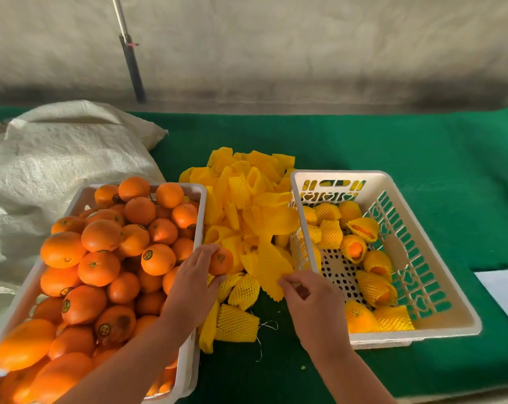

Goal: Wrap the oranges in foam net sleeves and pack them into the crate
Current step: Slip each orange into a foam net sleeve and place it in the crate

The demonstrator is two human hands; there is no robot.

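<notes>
Now left grip [199, 275] clasps a stickered orange [220, 261], label unreadable; right grip [308, 295] pinches a foam sleeve [271, 269].

We have a single view, a wide-angle camera worn on the head, looking forward and steeply down over a green-covered table [363, 147]. It sits close: our two forearms enter from the bottom edge, the left hand [196, 282] and right hand [311, 298] landing just below the centre of the frame. A tub of oranges [200, 199] fills the lower left, a white crate [456, 313] the right, the sleeve pile [247, 205] the middle. The upper third shows a pale sheet wall [305, 39], bowed by the lens. No second view overlaps it.
</notes>
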